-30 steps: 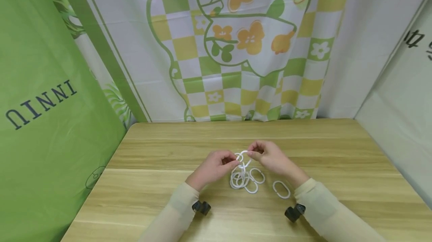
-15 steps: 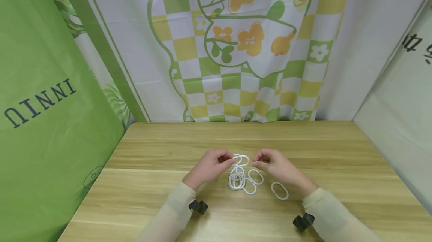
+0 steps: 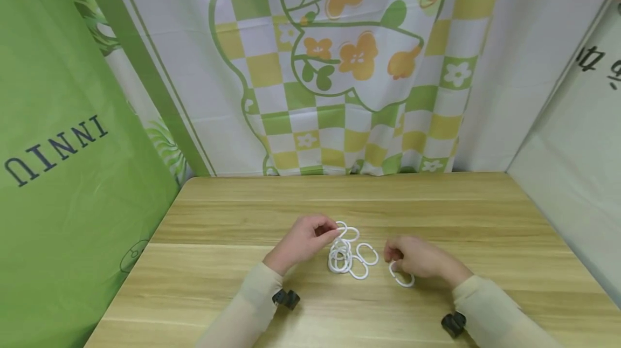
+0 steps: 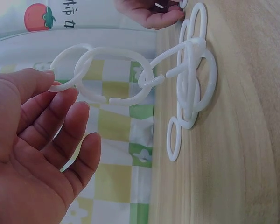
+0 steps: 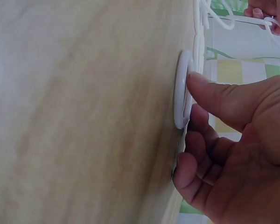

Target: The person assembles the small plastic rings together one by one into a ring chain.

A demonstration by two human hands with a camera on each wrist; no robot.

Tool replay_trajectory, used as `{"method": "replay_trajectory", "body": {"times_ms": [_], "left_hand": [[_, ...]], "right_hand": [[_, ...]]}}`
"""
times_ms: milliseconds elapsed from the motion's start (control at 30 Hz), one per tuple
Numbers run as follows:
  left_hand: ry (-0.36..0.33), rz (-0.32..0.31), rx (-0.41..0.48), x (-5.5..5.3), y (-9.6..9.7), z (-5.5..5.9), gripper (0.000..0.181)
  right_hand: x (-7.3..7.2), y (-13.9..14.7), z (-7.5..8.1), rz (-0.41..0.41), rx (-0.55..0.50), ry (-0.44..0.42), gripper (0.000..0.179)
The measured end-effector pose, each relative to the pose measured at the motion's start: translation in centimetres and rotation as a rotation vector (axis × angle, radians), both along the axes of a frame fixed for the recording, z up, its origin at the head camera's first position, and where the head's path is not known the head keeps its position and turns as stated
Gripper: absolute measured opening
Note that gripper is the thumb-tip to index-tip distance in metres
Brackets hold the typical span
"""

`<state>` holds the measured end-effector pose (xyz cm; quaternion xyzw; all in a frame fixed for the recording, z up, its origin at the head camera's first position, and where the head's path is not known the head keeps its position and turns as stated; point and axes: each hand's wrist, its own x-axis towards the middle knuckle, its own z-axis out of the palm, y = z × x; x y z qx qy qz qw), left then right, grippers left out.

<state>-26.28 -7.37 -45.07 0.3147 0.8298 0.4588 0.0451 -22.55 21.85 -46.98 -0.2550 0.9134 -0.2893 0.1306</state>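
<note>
My left hand (image 3: 303, 237) pinches a white oval plastic link (image 4: 65, 87) between thumb and index finger. A second link (image 4: 113, 52) hangs through it, and the chain runs down from there to a heap of linked ovals (image 4: 191, 74) on the table. The held link has a small gap in its neighbour's lower side. To the right, my right hand (image 3: 419, 253) is down at a single white link (image 3: 405, 285) lying on the table. In the right wrist view the thumb tip touches this link (image 5: 179, 93), with the bent fingertips near its lower end.
Between the heap and the single link lie further white ovals (image 3: 376, 255) on the wooden table (image 3: 233, 213). A patterned curtain (image 3: 339, 122) hangs behind the table, with a green cloth (image 3: 73, 202) at the left and a white one (image 3: 582, 175) at the right.
My right hand has let go of the chain's upper link and moved right and toward me, down to the single link. The left hand stays at the chain, whose released link has dropped lower.
</note>
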Motion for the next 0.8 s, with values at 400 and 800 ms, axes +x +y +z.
{"method": "replay_trajectory", "body": {"times_ms": [400,800], "left_hand": [[0.026,-0.024,0.0,-0.1,0.2,-0.6,0.013],[0.019,-0.047,-0.005,0.3,0.6,-0.4,0.012]], "right_hand": [[0.0,0.2,-0.5,0.026,0.078,0.04,0.021],[0.1,-1.0,0.6,-0.064,-0.12,0.066,0.008]]}}
